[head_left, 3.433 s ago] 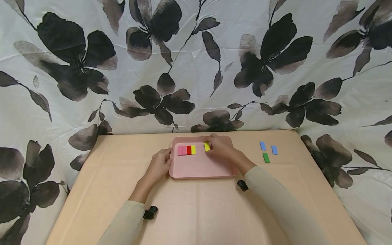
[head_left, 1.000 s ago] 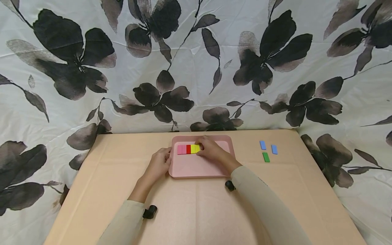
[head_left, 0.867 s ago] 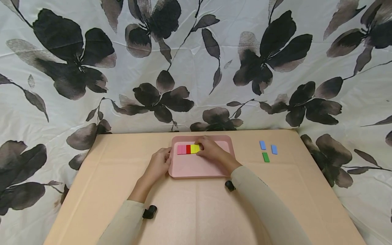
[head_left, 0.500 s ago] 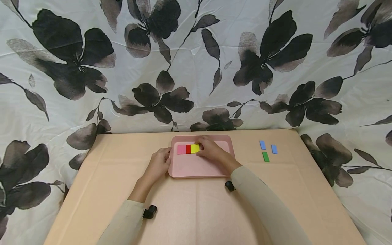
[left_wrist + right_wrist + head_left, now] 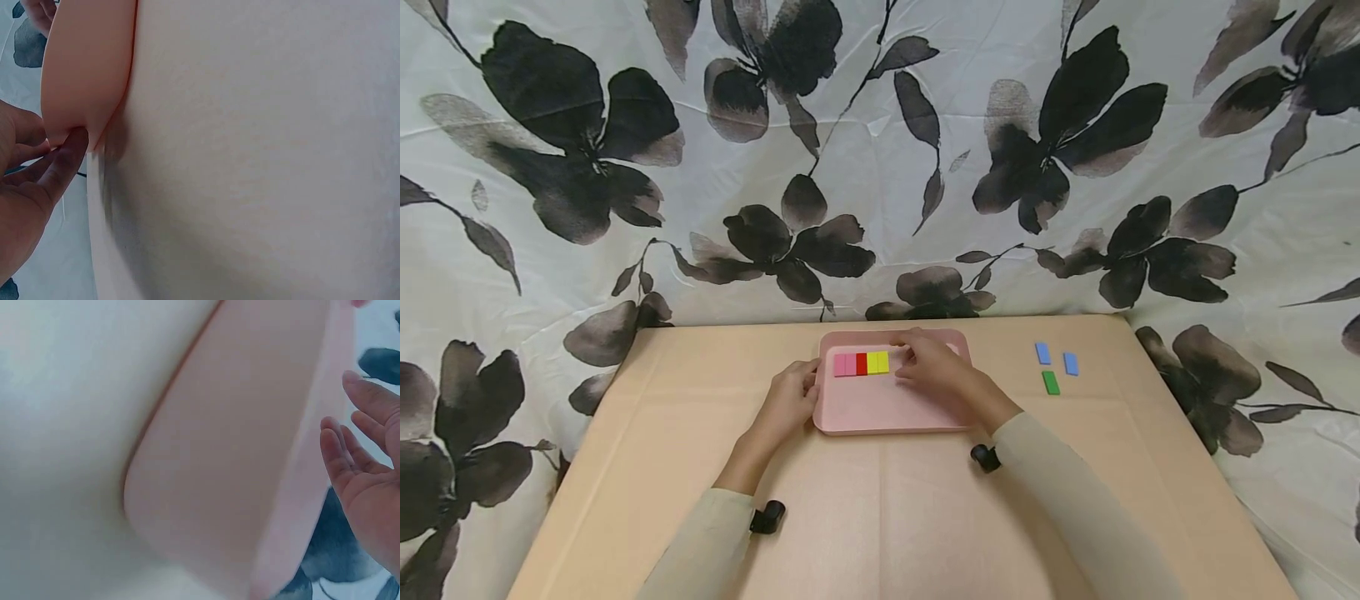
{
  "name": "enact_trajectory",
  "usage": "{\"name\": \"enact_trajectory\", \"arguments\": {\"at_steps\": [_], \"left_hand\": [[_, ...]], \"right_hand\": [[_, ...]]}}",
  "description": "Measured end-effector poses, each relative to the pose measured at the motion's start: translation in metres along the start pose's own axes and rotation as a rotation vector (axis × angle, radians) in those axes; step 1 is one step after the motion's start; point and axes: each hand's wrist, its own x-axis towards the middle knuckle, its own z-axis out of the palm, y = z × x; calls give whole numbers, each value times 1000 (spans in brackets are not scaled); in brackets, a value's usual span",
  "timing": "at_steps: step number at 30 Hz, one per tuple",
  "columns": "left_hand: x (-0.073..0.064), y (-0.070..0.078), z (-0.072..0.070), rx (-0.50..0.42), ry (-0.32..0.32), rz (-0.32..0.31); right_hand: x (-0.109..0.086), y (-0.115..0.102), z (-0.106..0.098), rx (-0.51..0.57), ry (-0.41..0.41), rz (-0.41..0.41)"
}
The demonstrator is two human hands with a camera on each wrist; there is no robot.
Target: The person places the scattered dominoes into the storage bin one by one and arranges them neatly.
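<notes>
In the head view, a pink tray (image 5: 887, 417) lies near the table's far edge. Inside it, two pink tiles (image 5: 845, 365), a red tile (image 5: 861, 364) and two yellow tiles (image 5: 877, 362) form a side-by-side row. My left hand (image 5: 787, 404) pinches the tray's left edge; the left wrist view shows the thumb (image 5: 72, 153) against its outer wall. Just right of the yellow tiles, my right hand (image 5: 940, 371) is over the tray, holding nothing. Its fingers are loosely bent and apart in the right wrist view, beyond the tray wall (image 5: 225, 437).
Two blue tiles (image 5: 1043, 353) and a green tile (image 5: 1051, 382) lie on the table (image 5: 880, 517) to the right of the tray. A white cloth with dark flowers (image 5: 925, 250) hangs behind the table and down its sides.
The right hand brought a yellow tile leftward against the other yellow one, held there, then let go and drew back right. The left hand stays at the tray's edge.
</notes>
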Motion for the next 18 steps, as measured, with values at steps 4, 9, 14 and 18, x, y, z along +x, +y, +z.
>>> {"name": "enact_trajectory", "arguments": {"at_steps": [4,9,14,18], "left_hand": [[1,1,1,-11,-3,-10],[2,2,3,-22,-1,-16],[4,2,2,-21,3,-11],[5,1,1,-19,10,-4]], "right_hand": [[-11,9,-13,24,54,-54],[-30,22,-27,44,156,-99],[-54,37,-41,79,232,-104],[-71,57,-52,88,288,-93]]}}
